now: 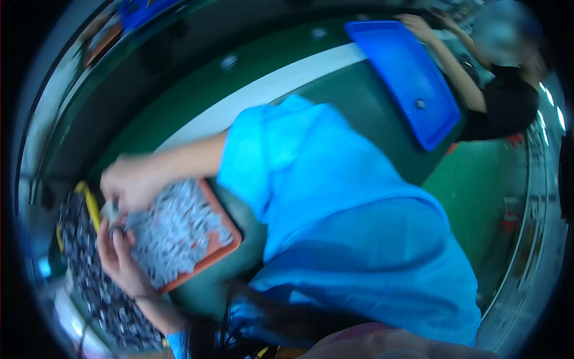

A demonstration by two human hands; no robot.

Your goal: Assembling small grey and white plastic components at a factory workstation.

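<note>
My left hand (121, 258) is closed at the near left edge of an orange-red tray (206, 263), its fingertips pinching a small dark part (117, 231). Just beyond it, my right hand (134, 182) reaches in over the tray's far left corner with its fingers curled down. Something small and pale lies at those fingertips, too blurred to name. The two hands almost meet. Inside the tray lies a layer of many small whitish-grey pieces (179, 227). A large heap of small black parts (107, 287) spreads left of my left hand.
A yellow bar or handle (89, 206) stands by the heap. On the green table (344, 90), a blue tray (412, 78) holds one small part (420, 104). A co-worker in a dark shirt (508, 105) reaches toward that tray. Another blue tray (146, 12) is at the far left.
</note>
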